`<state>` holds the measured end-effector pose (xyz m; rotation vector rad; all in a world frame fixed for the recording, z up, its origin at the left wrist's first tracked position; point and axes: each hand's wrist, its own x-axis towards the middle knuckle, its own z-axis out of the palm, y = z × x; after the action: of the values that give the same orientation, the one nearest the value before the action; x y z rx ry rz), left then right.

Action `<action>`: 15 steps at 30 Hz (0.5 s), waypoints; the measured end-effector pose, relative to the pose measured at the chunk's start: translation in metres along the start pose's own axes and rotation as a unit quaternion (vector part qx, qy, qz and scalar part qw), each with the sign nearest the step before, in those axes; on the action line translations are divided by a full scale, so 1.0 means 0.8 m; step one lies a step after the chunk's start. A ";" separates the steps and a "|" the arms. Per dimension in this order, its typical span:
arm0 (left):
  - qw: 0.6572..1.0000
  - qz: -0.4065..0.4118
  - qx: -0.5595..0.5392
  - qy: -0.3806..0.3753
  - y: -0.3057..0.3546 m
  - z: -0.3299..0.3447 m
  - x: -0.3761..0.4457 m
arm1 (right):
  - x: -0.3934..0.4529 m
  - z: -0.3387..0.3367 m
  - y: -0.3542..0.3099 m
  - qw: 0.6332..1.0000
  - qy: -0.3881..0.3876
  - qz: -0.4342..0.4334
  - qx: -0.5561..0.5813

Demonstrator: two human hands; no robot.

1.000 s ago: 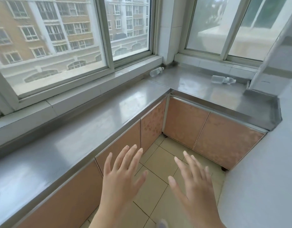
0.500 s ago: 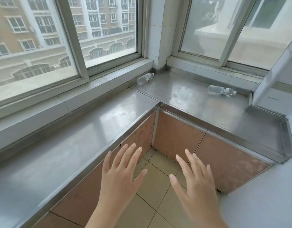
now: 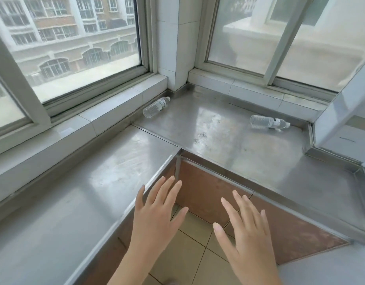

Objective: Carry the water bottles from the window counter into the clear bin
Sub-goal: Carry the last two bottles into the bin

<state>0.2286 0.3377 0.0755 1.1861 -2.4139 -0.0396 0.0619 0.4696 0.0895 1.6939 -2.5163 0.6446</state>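
Head view. Corner of a room with windows (image 3: 79,48) on two walls and a white tiled pillar (image 3: 173,38) between them. An L-shaped steel table (image 3: 229,145) runs under the sills, brown cabinet doors (image 3: 208,194) beneath it, pale floor tiles (image 3: 189,254) below.

Two clear water bottles lie on their sides on the table, well apart. The first bottle (image 3: 156,104) rests near the foot of the pillar, just to its left, tight against the sill edge, cap end toward the pillar. The second bottle (image 3: 269,122) lies well to the right of the pillar, near the back edge under the right-hand window, cap pointing away from the pillar.

Left hand (image 3: 157,219) and right hand (image 3: 247,233) hover in the foreground, far from the pillar, over the table's inner corner and the floor. Both grips wide: fingers straight and spread, backs up, holding nothing, touching nothing.
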 end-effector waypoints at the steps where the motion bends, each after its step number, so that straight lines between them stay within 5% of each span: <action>1: 1.000 0.010 0.005 -0.001 -0.002 0.008 0.022 | 0.018 0.003 0.004 1.000 -0.004 0.005 -0.004; 15: 0.999 0.011 0.046 -0.002 0.007 0.142 0.257 | 0.266 0.053 0.116 0.999 -0.040 0.001 -0.032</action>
<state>0.0695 0.1663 0.0528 1.2004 -2.4555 0.0772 -0.0985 0.2974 0.0771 1.7292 -2.5611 0.4995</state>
